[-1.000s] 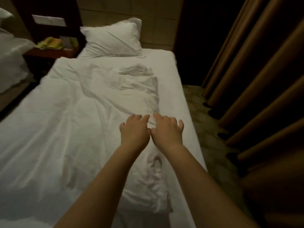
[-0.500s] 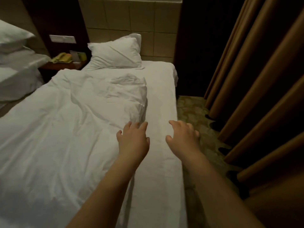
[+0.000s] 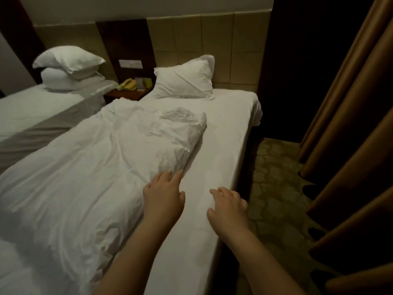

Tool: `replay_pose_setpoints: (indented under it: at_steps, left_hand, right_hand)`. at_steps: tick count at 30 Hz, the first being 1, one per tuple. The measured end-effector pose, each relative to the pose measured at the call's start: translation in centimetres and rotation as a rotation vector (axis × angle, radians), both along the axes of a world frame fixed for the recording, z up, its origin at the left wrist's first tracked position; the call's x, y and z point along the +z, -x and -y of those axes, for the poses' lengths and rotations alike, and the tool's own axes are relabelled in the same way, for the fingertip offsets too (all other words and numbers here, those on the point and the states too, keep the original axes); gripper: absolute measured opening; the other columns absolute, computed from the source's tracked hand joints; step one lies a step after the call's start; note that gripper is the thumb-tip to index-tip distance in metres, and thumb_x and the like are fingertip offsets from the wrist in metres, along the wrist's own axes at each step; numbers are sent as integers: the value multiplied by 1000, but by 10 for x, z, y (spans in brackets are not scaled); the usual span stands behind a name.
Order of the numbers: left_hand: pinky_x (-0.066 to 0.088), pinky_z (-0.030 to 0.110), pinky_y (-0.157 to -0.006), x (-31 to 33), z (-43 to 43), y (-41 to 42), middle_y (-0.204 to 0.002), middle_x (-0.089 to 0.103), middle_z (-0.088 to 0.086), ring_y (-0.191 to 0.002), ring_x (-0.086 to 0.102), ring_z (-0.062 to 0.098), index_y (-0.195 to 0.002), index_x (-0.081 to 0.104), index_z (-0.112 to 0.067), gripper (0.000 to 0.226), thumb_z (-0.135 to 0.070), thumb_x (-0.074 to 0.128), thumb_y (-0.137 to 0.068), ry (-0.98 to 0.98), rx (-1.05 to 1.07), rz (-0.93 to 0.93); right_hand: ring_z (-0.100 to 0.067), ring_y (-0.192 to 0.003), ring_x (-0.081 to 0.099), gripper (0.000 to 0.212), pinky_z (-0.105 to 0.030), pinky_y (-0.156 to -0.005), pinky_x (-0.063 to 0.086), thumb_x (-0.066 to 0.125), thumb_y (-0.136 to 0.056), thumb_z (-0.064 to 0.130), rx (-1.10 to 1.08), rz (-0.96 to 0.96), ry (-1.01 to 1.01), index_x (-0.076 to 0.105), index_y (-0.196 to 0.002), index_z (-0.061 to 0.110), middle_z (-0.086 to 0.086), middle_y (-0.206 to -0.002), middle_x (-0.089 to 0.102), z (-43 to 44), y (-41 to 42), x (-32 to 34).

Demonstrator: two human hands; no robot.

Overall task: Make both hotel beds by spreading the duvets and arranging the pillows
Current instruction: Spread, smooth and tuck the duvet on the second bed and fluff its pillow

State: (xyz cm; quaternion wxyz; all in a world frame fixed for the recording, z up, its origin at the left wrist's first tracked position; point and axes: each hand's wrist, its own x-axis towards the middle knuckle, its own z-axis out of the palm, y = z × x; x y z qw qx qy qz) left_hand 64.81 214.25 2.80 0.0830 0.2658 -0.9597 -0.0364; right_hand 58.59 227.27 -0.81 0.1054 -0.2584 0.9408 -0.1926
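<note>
Duvet [image 3: 89, 171] lay bunched on the bed's left side, its crumpled edge running headward just ahead of the left hand [image 3: 162, 196], nearer than the right hand [image 3: 228, 207] over bare sheet [image 3: 223, 145]; both hands loose, holding nothing.

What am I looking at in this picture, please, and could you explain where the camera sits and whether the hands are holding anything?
There is no machine here: a person wears a wide-angle camera on the head, looking forward and down, so you see their own arms. The left hand lies open at the edge of the rumpled duvet, which is bunched up. The right hand is open over the bare sheet. Neither holds anything. One pillow sits at the headboard; a second bed stands alongside.
</note>
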Motion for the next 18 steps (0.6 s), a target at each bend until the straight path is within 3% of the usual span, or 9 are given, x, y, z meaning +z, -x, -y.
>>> replay_pose_setpoints:
  at_steps: [5,12,18]
  left_hand:
    - [35,35,-100,-30,1,60,-141,41,-4,-130,37,20,-145,31,-31,61,-35,53,-88,-51,11,72]
    - [33,40,-104,-26,38,250,-147,34,1,-133,33,23,-146,25,-30,65,-35,54,-88,-87,-19,48]
    - [33,39,-102,-12,73,371,-147,33,2,-132,33,24,-146,25,-29,62,-33,52,-90,-97,-6,65]
  right_hand:
    - [-19,-139,25,50,-41,-114,19,44,-95,30,84,50,-105,31,-144,30,5,-152,28,-8,61,-29]
    - [-21,-135,29,49,-39,-112,21,45,-96,27,81,-117,-106,34,-143,28,4,-147,34,29,234,-5]
    - [-22,-134,31,50,-39,-110,23,46,-95,28,124,-109,-157,34,-144,28,4,-147,35,59,360,13]
